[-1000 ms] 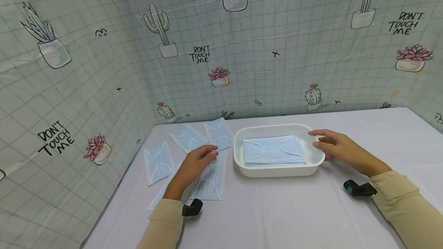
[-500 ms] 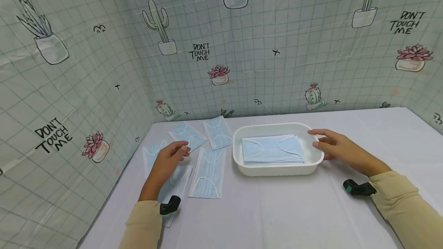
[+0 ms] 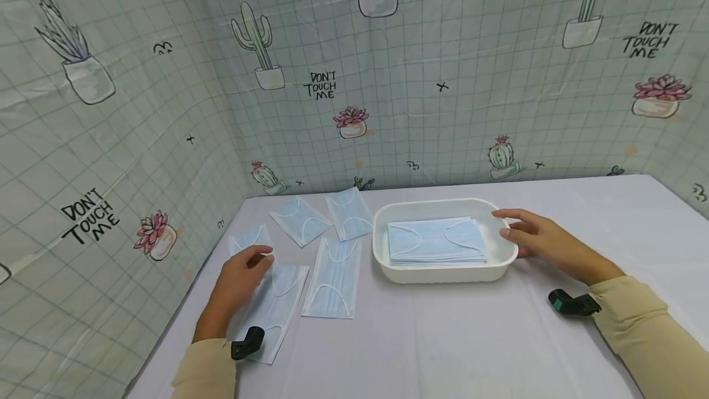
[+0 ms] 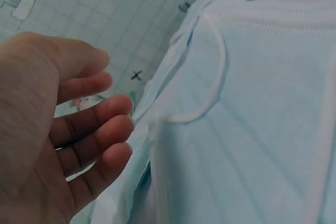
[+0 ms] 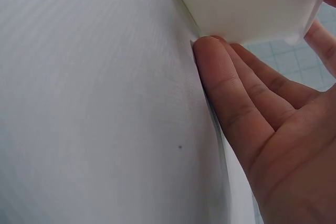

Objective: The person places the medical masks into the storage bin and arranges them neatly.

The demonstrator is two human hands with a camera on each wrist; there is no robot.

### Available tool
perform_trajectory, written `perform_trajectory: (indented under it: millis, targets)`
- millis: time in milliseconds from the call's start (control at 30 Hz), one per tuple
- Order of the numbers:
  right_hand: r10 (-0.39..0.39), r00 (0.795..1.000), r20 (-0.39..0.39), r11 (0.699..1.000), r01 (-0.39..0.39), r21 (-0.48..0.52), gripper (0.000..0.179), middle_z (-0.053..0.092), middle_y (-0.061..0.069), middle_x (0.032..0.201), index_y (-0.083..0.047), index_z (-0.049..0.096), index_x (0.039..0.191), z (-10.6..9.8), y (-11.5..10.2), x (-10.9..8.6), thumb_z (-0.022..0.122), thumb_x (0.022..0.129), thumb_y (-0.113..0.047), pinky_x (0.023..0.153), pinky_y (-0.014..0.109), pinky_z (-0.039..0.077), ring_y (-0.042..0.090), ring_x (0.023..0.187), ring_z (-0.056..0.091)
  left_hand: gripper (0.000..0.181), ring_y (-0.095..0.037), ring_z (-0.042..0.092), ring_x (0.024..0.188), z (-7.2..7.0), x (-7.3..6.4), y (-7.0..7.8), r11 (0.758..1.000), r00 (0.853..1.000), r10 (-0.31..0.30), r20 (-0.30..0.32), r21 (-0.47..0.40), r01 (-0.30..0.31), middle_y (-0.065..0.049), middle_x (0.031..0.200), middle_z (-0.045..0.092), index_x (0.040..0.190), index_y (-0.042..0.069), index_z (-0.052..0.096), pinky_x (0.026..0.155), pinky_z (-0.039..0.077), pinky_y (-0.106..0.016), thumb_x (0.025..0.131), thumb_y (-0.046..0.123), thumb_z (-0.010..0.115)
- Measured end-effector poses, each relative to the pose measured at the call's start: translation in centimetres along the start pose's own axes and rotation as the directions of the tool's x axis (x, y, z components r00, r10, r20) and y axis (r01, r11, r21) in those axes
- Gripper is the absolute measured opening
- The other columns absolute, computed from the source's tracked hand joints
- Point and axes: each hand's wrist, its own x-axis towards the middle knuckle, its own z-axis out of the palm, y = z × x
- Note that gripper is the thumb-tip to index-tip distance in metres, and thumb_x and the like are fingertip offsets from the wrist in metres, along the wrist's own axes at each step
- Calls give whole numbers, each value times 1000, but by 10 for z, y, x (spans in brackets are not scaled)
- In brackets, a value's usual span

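Observation:
My left hand (image 3: 239, 279) hovers over the loose face masks at the left, its fingers loosely bent and holding nothing. In the left wrist view a pale blue face mask (image 4: 252, 103) with a white ear loop fills the right side, close beside the fingertips. Below the hand in the head view lies a face mask (image 3: 277, 303), and another face mask (image 3: 252, 237) is partly hidden behind it. My right hand (image 3: 534, 233) grips the right end of a white plastic tray (image 3: 443, 274), thumb and forefinger at the rim, other fingers low against its side (image 5: 252, 9).
Inside the tray lies a neat stack of face masks (image 3: 434, 242). Between it and my left hand are three more loose masks: one near mask (image 3: 332, 282), one far mask (image 3: 301, 220) and one beside the tray (image 3: 350, 214). A patterned cloth (image 3: 415, 109) hangs behind the white-covered table (image 3: 432, 343).
My left hand has moved left and toward me, away from the mask nearest the tray to above the leftmost masks. The near-left mask has come to lie closer. The right hand stays on the tray.

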Motion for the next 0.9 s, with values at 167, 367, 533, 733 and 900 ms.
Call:
perform_trajectory:
  millis: [167,367,533,733,900]
  targets:
    - [14,1000,2,1000,-14,-2,62,49,25,143,-19,35,155,2,2,-1,56,102,-43,84,33,53,26,107,63,39,-24,60,95,-8,-3,-8,995,998,-60,23,82,58,-11,112,65,131,8,62,77,51,-36,101,33,58]
    - [10,1000,-4,1000,-10,-6,60,49,24,143,-20,35,155,2,4,-1,56,103,-42,83,33,54,26,107,63,36,-22,58,82,-12,-6,-15,985,990,-107,92,144,93,-10,99,64,123,2,64,71,53,-36,99,29,63]
    - [2,1000,1,1000,-2,-1,61,48,26,145,-17,35,155,3,1,0,56,103,-40,83,33,54,28,109,61,33,-23,58,84,-14,-6,-19,977,986,-119,116,190,95,-10,99,65,118,2,66,74,53,-41,96,27,66]
    - [-4,1000,-4,1000,4,10,62,49,26,143,-17,34,156,2,2,-1,56,103,-40,83,33,54,27,105,63,41,-26,59,91,-15,-5,-17,971,982,-137,127,211,108,-10,103,66,117,2,66,82,53,-48,92,34,72]
    - [-6,1000,-13,1000,6,-9,61,48,26,144,-18,34,156,1,3,-1,56,103,-40,83,33,53,27,106,63,47,-29,59,93,-13,-4,-12,965,983,-136,126,240,103,-12,103,65,110,4,66,79,51,-49,87,44,75]
